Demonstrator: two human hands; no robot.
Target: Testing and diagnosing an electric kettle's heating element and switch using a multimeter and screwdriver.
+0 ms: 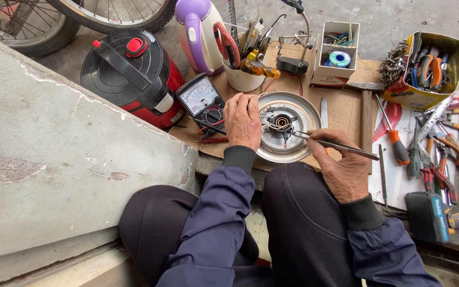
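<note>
Right hand [345,172] pinching tweezers [336,144]; left hand [243,121] flat on round metal base [301,114].

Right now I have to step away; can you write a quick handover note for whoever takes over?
Left hand: rests on the rim of the upturned round metal base, steadying it.
Right hand: holds a thin metal tool, its tip at the parts in the middle of the base.
Nearby: analog meter to the left, screwdrivers to the right.
Done: the base lies open. Left: the centre parts are in place, the tool on them.
</note>
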